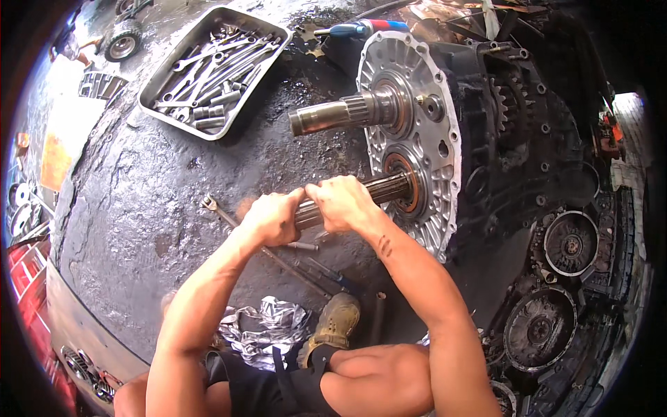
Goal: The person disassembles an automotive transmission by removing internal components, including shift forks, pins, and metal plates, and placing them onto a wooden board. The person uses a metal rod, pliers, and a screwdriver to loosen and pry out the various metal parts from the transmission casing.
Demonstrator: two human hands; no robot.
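Side by side, my left hand [272, 218] and my right hand [340, 202] are wrapped around the lower splined shaft [386, 188]. That shaft runs into a bearing [410, 182] in the silver face plate [442, 132] of a gearbox [479, 125]. My left hand covers the shaft's outer end, and its tip is hidden. Above it, a second, thicker splined shaft [333, 117] sticks out of the same plate, with neither hand on it. Beneath my hands a long wrench-like tool [264, 247] lies on the ground.
A metal tray [146, 104] of wrenches and sockets sits at the upper left. Behind the gearbox lies a blue and red tool [361, 29]. A crumpled patterned cloth [267, 326] is by my shoe [337, 320]. Greasy round housings [540, 326] stand at the right.
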